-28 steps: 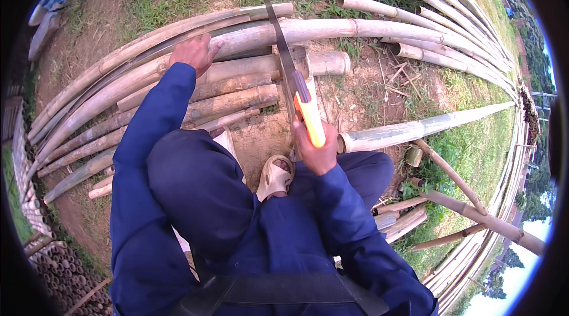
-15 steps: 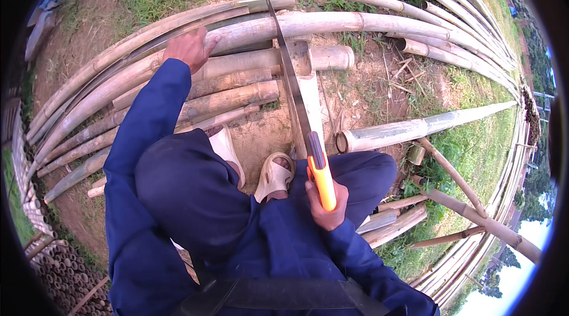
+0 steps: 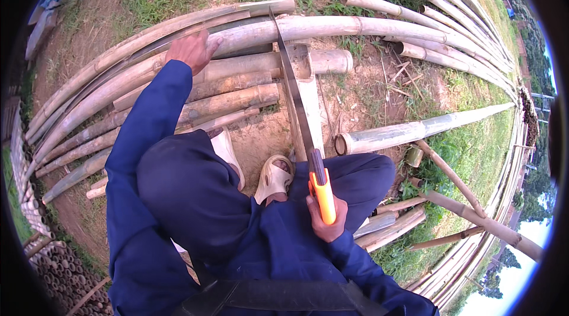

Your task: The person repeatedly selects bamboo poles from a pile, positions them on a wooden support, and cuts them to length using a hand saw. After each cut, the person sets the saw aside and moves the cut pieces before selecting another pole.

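Bamboo pole [image 3: 329, 25]: lay seemingly unsevered beneath the handsaw [image 3: 294, 86]; cut depth could not be told, severing apparently remained. Right hand [image 3: 328, 219]: near side of pole, fingers wrapped around orange handle [image 3: 323, 196]. Left hand [image 3: 189, 53]: rested on pole; finger closure was hidden.

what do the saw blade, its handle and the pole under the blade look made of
Saw blade: probably steel, thin and dark grey. Handle: likely plastic or rubber, smooth bright orange with a dark section near the blade. Pole: bamboo, pale and smooth, with ringed joints.
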Available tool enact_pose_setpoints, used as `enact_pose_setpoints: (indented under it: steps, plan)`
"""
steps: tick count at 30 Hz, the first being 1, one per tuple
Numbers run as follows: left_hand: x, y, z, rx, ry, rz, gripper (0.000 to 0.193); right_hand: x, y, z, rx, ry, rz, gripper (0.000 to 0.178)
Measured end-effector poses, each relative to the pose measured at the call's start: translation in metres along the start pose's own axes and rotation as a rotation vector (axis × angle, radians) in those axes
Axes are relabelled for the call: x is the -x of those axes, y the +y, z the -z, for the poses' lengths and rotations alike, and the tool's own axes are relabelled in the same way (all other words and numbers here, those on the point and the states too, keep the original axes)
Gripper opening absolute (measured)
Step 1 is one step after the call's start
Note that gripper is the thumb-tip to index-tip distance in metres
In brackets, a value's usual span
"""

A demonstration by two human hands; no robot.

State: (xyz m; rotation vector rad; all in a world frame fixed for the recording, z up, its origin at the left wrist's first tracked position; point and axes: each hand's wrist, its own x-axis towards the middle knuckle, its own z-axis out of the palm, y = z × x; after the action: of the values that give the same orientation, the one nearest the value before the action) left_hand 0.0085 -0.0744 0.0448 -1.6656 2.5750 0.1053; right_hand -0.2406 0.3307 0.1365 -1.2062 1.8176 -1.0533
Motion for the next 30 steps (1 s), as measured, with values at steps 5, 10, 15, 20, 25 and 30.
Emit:
enact_pose_setpoints:
  steps: [5, 10, 15, 20, 25, 30]
  plan:
    - [0.001, 0.001, 0.005, 0.006, -0.010, 0.023, 0.070, -0.197, 0.003, -0.064, -0.239, -0.008, 0.124, 0.021]
    - [-0.005, -0.002, 0.008, 0.027, 0.012, -0.005, 0.070, -0.129, 0.027, -0.046, -0.156, -0.005, 0.101, 0.016]
    - [-0.005, -0.006, 0.000, 0.046, 0.005, -0.002, 0.070, 0.005, 0.017, -0.007, 0.012, 0.017, 0.079, 0.033]
    - [-0.005, -0.004, 0.005, 0.059, -0.012, -0.003, 0.071, -0.167, 0.002, -0.063, -0.206, 0.011, 0.057, 0.023]
    - [-0.006, -0.003, 0.010, 0.051, -0.047, -0.006, 0.072, -0.158, 0.020, -0.055, -0.149, -0.012, 0.039, 0.019]
    - [-0.007, -0.007, 0.002, 0.060, -0.029, 0.001, 0.074, 0.009, 0.018, -0.005, -0.010, 0.024, 0.065, 0.031]
